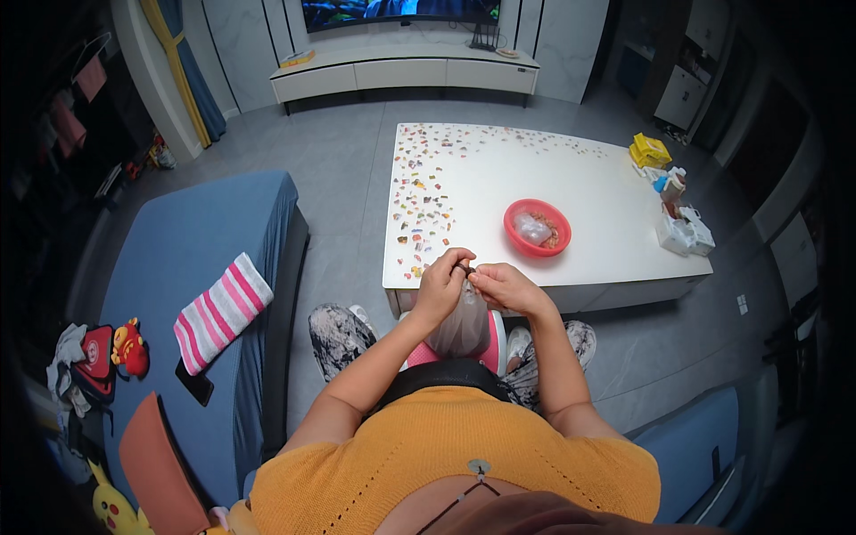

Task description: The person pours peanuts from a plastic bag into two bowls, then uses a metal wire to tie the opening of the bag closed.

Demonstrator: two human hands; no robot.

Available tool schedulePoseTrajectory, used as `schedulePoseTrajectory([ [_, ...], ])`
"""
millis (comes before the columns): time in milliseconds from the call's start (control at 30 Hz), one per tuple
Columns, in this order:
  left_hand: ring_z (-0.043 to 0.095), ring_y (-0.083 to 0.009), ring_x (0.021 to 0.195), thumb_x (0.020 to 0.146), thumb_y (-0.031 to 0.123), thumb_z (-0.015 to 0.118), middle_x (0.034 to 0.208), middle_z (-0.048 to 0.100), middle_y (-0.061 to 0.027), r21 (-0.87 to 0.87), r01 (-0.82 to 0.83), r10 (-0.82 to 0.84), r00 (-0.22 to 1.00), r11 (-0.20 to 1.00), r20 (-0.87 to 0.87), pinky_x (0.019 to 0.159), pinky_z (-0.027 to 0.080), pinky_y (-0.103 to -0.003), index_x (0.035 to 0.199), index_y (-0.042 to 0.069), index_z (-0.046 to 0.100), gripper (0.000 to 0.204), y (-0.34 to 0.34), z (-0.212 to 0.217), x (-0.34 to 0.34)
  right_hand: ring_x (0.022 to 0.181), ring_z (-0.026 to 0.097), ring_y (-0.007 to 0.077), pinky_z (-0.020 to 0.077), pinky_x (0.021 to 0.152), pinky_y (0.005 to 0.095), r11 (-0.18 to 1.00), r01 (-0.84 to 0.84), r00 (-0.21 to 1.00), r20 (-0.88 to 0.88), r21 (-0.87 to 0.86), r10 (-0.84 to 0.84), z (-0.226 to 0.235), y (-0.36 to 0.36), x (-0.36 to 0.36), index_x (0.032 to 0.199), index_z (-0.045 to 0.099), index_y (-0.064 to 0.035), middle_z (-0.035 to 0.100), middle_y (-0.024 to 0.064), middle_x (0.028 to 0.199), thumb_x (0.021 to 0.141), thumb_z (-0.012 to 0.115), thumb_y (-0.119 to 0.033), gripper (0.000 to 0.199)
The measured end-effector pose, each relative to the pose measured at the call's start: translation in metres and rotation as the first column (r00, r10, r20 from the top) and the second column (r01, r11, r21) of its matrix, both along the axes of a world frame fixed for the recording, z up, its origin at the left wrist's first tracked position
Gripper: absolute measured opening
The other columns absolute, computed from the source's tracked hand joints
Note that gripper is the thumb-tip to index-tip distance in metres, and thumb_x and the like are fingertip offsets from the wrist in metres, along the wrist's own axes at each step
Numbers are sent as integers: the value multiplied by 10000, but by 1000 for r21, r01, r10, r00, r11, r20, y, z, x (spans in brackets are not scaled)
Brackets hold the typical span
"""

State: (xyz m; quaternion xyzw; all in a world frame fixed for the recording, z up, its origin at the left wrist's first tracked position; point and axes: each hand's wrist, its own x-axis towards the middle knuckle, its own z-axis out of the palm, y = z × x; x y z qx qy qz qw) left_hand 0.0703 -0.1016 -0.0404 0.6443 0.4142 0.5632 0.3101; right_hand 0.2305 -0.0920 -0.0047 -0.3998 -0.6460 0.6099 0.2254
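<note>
My left hand (441,285) and my right hand (508,289) meet at the near edge of the white table, fingers pinched. Between their fingertips is a small dark brown thing (465,267), too small to make out its kind. A translucent plastic bag (460,328) hangs or stands just below my hands, between my knees. Behind the bag shows a pink container (423,355), mostly hidden by the bag and my body. On the table to the right, a red plastic bowl (514,239) holds a clear plastic bag (533,230) and small brownish pieces.
Many small colourful stickers or cut-outs (426,201) cover the left and far edges of the white table (481,192). At its right end are a yellow pack (650,150), bottles and a white bag (685,235). A striped towel (223,312) lies on the blue sofa (196,232).
</note>
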Motion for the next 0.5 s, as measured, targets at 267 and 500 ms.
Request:
schedulePoseTrajectory([
  [267, 532, -159, 692, 840, 91, 472, 821, 536, -88, 40, 73, -63, 975, 997, -215, 659, 438, -268, 882, -15, 573, 152, 15, -11, -11, 418, 383, 38, 291, 384, 210, 964, 82, 974, 185, 251, -131, 8, -3, -2, 717, 578, -55, 446, -47, 522, 887, 537, -290, 293],
  [500, 441, -64, 586, 866, 157, 490, 793, 543, -21, -453, 378, -325, 926, 807, 193, 505, 345, -198, 863, 7, 583, 176, 17, 3, -20, 484, 551, 249, 433, 497, 328, 737, 50, 859, 347, 674, -376, 20, -8, -7, 802, 630, -44, 578, 119, 559, 821, 588, -278, 238],
])
